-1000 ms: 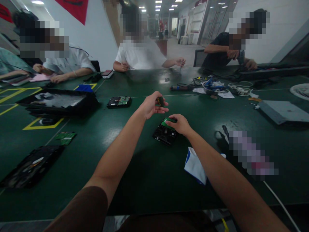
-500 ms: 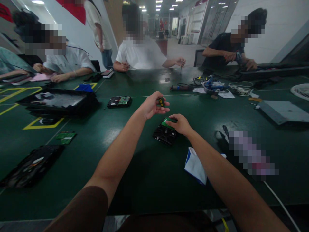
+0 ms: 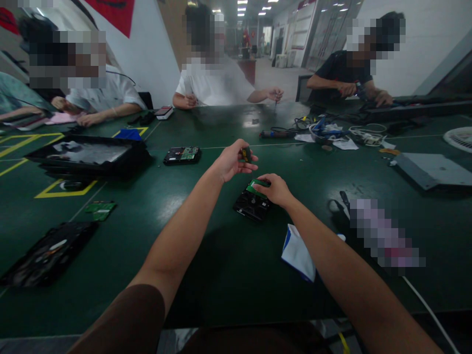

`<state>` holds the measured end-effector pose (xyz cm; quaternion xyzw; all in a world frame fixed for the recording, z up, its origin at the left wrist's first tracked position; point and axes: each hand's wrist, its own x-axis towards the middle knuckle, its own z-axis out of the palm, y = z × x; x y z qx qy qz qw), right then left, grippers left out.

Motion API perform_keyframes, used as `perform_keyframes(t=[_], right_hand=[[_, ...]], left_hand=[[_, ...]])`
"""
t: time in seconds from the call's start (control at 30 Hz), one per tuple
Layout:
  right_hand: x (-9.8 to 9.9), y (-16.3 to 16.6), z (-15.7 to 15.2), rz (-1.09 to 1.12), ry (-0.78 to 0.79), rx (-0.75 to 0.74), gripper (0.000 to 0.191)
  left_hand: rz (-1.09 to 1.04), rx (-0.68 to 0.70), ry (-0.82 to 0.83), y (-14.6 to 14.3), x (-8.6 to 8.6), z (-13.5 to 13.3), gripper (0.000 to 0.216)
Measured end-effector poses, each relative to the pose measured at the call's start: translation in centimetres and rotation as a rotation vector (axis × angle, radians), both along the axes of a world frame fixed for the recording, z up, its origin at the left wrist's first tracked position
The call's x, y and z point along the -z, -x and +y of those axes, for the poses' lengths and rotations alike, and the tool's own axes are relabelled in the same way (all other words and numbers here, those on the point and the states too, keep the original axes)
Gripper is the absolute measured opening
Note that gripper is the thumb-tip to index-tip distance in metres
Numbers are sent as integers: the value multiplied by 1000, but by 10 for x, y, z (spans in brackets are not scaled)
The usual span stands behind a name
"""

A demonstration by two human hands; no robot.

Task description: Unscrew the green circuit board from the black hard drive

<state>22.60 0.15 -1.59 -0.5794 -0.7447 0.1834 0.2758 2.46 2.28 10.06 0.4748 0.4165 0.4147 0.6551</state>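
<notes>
Above the middle of the table, my left hand is closed on a black-and-yellow screwdriver. Only its handle end shows between the thumb and fingers; the shaft is hidden. Just below it lies a black hard drive with a green circuit board at its far end. My right hand grips the drive's far right corner, thumb over the board and fingers at the edge. A white cloth piece with a blue edge lies partly beneath my right forearm.
On the left are another drive, a loose green board, an opened black casing and a black tray. Cables and a grey metal box lie to the right. Several people sit across the table.
The screwdriver handle has turned slightly in my left hand. My right hand and the hard drive stay in place. A person standing at the back left has gone mostly out of sight.
</notes>
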Motion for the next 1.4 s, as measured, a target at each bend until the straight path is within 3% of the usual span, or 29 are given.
perform_keyframes(t=[0.17,0.43,0.67,0.9,1.13,1.4], right_hand=[[0,1,0,-5,2,20,37],[-4,1,-2,-7,20,9,37],[-6,2,-3,1,26,8,38],[-7,2,-4,-6,17,15,35],[-7,3,-4,-11,16,11,36],[-10,2,-5,-12,17,-1,35]], left_hand=[[59,-105,-41,2,-1,1,30],[-2,0,-16,2,0,0,31],[36,-114,-34,1,1,2,28],[4,9,-1,0,0,0,29],[71,-78,-40,0,-3,-2,28],[35,-34,-18,-1,-4,-3,27]])
